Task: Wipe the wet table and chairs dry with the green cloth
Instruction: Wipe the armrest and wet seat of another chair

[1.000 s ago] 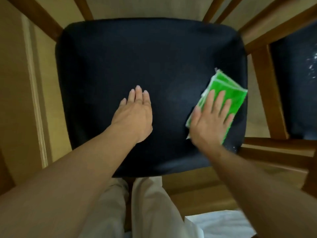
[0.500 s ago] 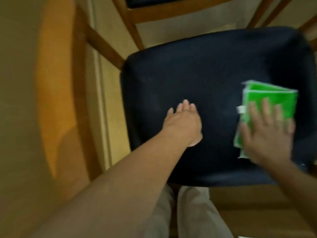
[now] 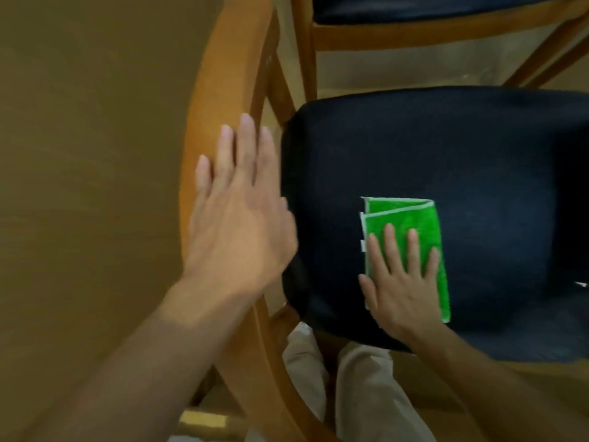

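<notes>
Head view: the dark seat (image 3: 446, 173) of a wooden chair fills the right half of the frame, from about 2 to 5 o'clock. The green cloth (image 3: 411, 218), folded into a rectangle with a white hem, lies flat on the seat just right of centre, toward its near edge. The right hand (image 3: 403, 288) rests palm down on the near part of the cloth, its fingers (image 3: 389, 250) straight and slightly spread, pressing the cloth against the seat. The left hand (image 3: 237, 224) is at about 9 o'clock from the cloth, well apart from it, palm down with fingers (image 3: 247, 148) straight and close together, over the curved wooden backrest (image 3: 220, 84) beside the seat's left edge; whether it touches the wood cannot be told. At 12 o'clock a second chair (image 3: 414, 14) with a dark seat and wooden frame stands beyond. At 6 o'clock the person's light trousers (image 3: 366, 393) show below the seat edge
</notes>
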Demonstrator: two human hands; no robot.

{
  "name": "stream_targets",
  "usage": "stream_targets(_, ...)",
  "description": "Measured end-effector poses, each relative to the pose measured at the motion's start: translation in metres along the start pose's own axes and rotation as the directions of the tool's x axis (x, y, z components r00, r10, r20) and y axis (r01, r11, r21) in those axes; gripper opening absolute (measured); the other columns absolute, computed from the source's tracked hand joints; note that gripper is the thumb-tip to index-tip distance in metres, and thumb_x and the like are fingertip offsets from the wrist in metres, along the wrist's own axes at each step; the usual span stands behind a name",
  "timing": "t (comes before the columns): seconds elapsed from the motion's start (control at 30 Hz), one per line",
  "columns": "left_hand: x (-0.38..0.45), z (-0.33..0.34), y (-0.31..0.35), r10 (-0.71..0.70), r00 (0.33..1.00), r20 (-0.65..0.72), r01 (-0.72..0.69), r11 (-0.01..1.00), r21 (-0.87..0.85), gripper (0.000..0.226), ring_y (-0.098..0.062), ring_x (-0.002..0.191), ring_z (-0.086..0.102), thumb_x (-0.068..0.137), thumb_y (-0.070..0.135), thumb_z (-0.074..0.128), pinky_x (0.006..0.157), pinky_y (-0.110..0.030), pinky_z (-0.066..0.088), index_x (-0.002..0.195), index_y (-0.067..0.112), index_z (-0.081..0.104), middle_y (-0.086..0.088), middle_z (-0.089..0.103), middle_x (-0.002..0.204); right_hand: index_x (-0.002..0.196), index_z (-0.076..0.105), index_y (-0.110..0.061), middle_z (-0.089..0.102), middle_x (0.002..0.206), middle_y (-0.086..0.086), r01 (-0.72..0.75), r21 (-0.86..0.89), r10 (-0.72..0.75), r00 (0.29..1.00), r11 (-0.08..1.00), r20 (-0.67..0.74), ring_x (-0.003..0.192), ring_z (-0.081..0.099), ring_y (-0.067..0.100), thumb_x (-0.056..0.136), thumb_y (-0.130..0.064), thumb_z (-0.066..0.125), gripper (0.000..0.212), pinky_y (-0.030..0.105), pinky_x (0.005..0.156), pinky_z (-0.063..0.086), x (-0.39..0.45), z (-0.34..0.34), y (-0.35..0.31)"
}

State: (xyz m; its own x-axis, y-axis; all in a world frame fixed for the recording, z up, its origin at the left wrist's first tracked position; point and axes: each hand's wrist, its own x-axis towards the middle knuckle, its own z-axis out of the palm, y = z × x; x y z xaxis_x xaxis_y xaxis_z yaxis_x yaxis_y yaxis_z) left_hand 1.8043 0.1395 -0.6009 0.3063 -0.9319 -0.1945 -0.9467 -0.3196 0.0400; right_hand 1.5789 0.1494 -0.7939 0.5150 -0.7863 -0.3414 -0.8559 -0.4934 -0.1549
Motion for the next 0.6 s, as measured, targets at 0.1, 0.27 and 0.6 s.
stream_targets(0.1, -0.002, 0.004, -0.002, 0.003, 1.000, -0.028, -0.005, 0.998, -0.058, 0.076, -0.021, 0.146, -0.006, 0.093, 0.023, 0.048, 0.115, -0.037, -0.003, 0.152, 0.011, 0.001, -0.009, -0.003, 0.160, 0.152, 0.019, -0.027, 0.018, 0.160, 0.003, 0.092, -0.034, -0.093, 0.996, 0.995, -0.017, 0.145, 0.016, 0.038, 0.096, -0.051, 0.023, 0.061, 0.065, 0.110, 0.014, 0.014, -0.011, 0.013)
stream_targets(0.27, -0.001, 0.010, -0.003, -0.013, 0.997, -0.076, 0.009, 0.998, -0.056, 0.075, -0.024, 0.146, 0.004, 0.089, 0.017, 0.051, 0.115, -0.039, 0.002, 0.151, 0.008, 0.010, -0.014, 0.009, 0.159, 0.152, 0.018, -0.031, 0.016, 0.161, 0.001, -0.213, 0.058, 0.219, 0.965, 0.975, -0.141, 0.147, 0.013, 0.031, 0.097, -0.049, 0.022, 0.059, 0.060, 0.112, 0.010, 0.074, -0.026, 0.029)
stream_targets(0.6, 0.001, 0.007, -0.003, -0.015, 0.999, -0.052, 0.012, 0.998, -0.064, 0.070, -0.019, 0.145, 0.003, 0.086, 0.021, 0.038, 0.117, -0.039, 0.004, 0.151, 0.010, 0.017, -0.012, 0.010, 0.159, 0.149, 0.030, -0.033, 0.028, 0.157, -0.002, 0.336, 0.005, -0.336, 0.941, 0.942, -0.042, 0.144, 0.020, 0.029, 0.095, -0.049, 0.030, 0.056, 0.060, 0.111, 0.012, 0.033, -0.006, -0.045)
